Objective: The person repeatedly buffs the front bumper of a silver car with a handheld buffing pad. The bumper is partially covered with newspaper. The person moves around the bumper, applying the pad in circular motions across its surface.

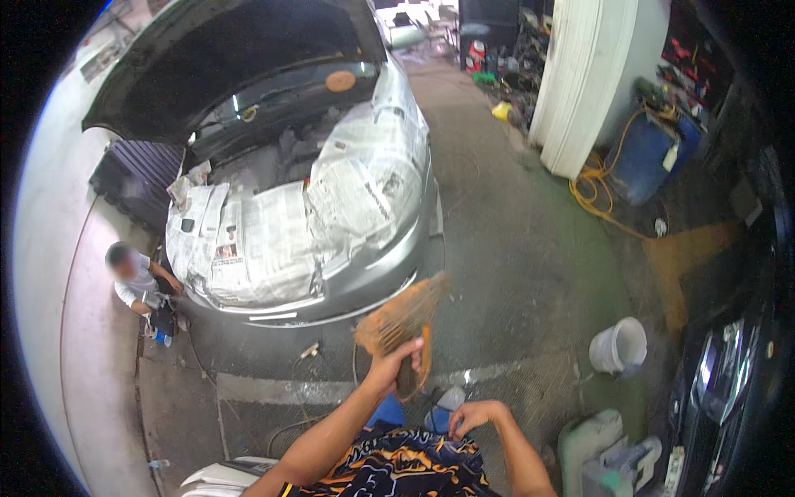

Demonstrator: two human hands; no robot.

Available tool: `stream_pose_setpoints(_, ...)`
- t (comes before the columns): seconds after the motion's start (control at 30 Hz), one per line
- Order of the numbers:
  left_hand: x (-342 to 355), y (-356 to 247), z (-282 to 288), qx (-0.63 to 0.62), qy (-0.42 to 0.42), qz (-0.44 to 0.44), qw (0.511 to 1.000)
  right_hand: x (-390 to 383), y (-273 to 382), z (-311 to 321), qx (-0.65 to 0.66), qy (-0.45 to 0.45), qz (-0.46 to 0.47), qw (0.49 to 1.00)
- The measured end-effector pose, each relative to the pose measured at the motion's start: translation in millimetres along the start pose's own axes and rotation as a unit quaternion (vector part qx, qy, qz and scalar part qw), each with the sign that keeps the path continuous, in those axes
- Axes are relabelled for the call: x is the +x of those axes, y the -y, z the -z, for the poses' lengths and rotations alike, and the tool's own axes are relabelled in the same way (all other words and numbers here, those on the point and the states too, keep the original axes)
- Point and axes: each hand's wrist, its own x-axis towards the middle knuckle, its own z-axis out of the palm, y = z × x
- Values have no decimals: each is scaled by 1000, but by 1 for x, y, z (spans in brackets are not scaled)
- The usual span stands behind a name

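Note:
My left hand [393, 364] grips a flat, orange-stained tool [396, 311] with a ridged face and a handle, raised in front of the car's bumper. My right hand [472, 418] is at the front of my patterned shirt [406, 460], fingers curled together; what they hold, if anything, is hidden. Beyond them stands a silver car [402, 273] with its hood [232, 66] up, its front covered in sheets of newspaper [265, 232].
Another person [132, 290] crouches at the car's left front. A white bucket [617, 344], plastic jerrycans [592, 443] and a dark car [720, 373] are on my right. Farther back are a white pillar [563, 91], a blue drum [642, 166] and orange hose [596, 199].

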Motion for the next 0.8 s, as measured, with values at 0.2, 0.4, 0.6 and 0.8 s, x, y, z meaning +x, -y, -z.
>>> stream_pose_setpoints(0.2, -33, -9, 62, -111, -169, -11, 979, -38, -14, 30, 125, -93, 71, 985)
stream_pose_setpoints(0.4, -100, -10, 183, -176, -395, -170, 886, -57, -15, 48, 174, -257, 107, 945)
stream_pose_setpoints(0.6, -117, 6, 199, -263, -378, -152, 874, -37, -4, 70, 186, -417, 102, 884)
stream_pose_setpoints(0.8, -100, 12, 220, -208, -283, -66, 934, -16, 10, 109, 166, -475, 12, 864)
